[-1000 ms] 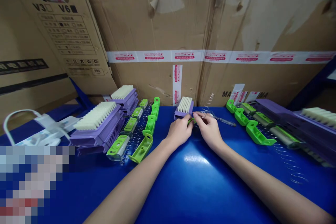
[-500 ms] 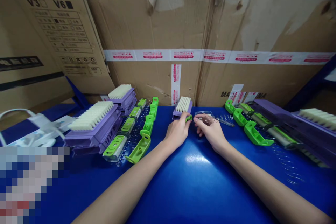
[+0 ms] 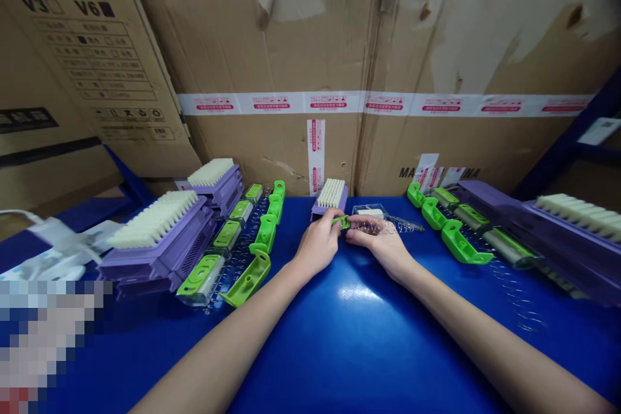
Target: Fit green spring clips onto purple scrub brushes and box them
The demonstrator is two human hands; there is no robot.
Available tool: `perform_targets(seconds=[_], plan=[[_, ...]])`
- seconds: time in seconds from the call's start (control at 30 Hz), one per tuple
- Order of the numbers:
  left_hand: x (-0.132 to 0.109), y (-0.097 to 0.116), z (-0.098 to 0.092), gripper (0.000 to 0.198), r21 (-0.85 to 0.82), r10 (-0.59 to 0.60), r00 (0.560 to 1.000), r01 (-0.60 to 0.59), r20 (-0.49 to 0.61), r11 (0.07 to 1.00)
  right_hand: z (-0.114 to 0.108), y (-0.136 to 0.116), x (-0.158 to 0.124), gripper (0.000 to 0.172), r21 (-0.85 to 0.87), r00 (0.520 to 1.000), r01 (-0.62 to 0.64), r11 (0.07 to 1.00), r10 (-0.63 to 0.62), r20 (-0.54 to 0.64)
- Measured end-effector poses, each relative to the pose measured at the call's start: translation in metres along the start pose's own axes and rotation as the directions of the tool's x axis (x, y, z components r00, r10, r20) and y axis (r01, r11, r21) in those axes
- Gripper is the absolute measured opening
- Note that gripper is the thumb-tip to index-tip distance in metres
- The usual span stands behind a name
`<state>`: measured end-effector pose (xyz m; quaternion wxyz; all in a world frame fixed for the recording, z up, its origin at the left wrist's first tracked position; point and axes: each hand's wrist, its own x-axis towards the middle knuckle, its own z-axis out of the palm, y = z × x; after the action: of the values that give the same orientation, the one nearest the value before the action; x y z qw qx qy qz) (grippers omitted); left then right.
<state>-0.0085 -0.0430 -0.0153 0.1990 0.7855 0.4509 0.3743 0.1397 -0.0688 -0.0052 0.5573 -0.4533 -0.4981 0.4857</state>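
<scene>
Pinched in the fingers of my left hand [image 3: 317, 242] is a small green plastic part [image 3: 344, 222], mostly covered by them. My right hand [image 3: 385, 247] grips a thin metal coil spring [image 3: 373, 227], which stretches over the fingers towards the right. The spring's near end is close to the green part; whether they touch I cannot tell. Just behind my left hand sits a purple brush body [image 3: 321, 209] with white bristles [image 3: 332, 193]. Behind my right hand lie a clear plastic box [image 3: 369, 209] and a slim clear stick-like piece [image 3: 407, 224].
On the left are purple brush bodies [image 3: 160, 242], clear boxes with green tops [image 3: 201, 278], springs [image 3: 237, 246] and green curved handles [image 3: 248, 278]. Similar green handles [image 3: 460, 242] and purple bodies [image 3: 504, 207] line the right. Cardboard [image 3: 252, 142] stands behind the blue table [image 3: 349, 349].
My right hand has moved in against my left, bringing the spring's end up to the green part. The whole view has shifted slightly.
</scene>
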Motion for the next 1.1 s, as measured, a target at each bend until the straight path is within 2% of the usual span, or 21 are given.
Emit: perform_targets(seconds=[0.17,0.37,0.6,0.8,1.0,1.1], plan=[[0.0002,0.0001,-0.0004,0.023,-0.026,0.026,1.0,-0.026,0.0,0.999,-0.0009,0.0041,-0.0016,0.04,-0.06,1.0,0.014,0.998,-0.015,-0.014],[0.0002,0.0009,-0.0018,0.027,-0.044,0.054,0.999,-0.054,-0.004,0.998,-0.0017,0.0033,-0.0022,0.042,0.0,1.0,-0.014,1.0,0.014,0.015],[-0.0011,0.002,-0.0013,0.031,-0.068,0.076,0.997,-0.076,-0.014,0.995,-0.0052,0.0014,-0.0039,0.036,-0.042,0.999,0.045,0.998,-0.046,-0.017],[-0.0037,0.0049,-0.0021,0.029,-0.116,0.045,0.999,-0.047,-0.022,0.992,-0.0025,-0.0002,-0.0069,0.047,0.01,1.0,-0.018,1.0,0.018,-0.022],[-0.0044,0.0071,-0.0019,0.022,-0.243,-0.001,1.0,0.008,0.029,0.97,-0.0024,-0.0021,-0.0084,0.047,-0.011,0.997,-0.061,0.998,0.061,-0.043],[-0.0044,0.0081,-0.0002,0.021,-0.325,-0.03,0.999,0.041,0.038,0.945,-0.0029,-0.0011,-0.0085,0.044,-0.03,0.999,-0.033,0.999,0.032,-0.042]])
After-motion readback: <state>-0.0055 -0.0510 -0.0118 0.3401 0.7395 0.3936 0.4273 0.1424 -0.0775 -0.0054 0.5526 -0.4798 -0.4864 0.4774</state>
